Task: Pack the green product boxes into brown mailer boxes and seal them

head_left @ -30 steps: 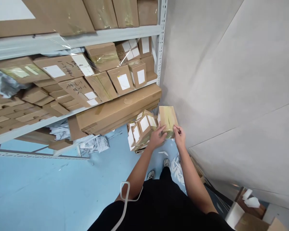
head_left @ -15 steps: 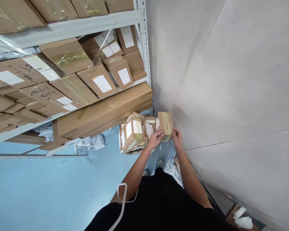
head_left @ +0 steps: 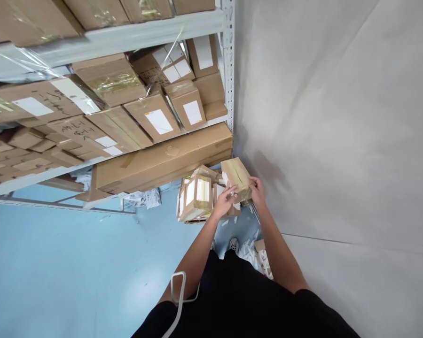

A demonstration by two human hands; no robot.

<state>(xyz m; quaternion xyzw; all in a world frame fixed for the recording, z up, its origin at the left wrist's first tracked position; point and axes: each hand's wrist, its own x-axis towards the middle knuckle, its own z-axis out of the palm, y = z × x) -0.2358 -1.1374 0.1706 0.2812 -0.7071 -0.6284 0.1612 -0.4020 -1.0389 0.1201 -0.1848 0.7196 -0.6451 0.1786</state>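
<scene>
The small taped box (head_left: 235,173) now sits tilted further over than half a second ago, and both hands have closed in on its near end. The left hand (head_left: 225,199) grips that box from the left, fingers curled over its lower edge, while the right hand (head_left: 256,190) clasps it from the right side. The box is held in the air above the blue floor (head_left: 56,263), close to the grey wall (head_left: 338,117) and just right of a pile of small labelled boxes (head_left: 195,197) on the floor. Behind the pile, a long flat carton (head_left: 162,162) lies at the foot of the metal shelving (head_left: 229,70), which is packed with more cartons. White paper scraps (head_left: 250,249) lie around the person's shoes (head_left: 234,244).
</scene>
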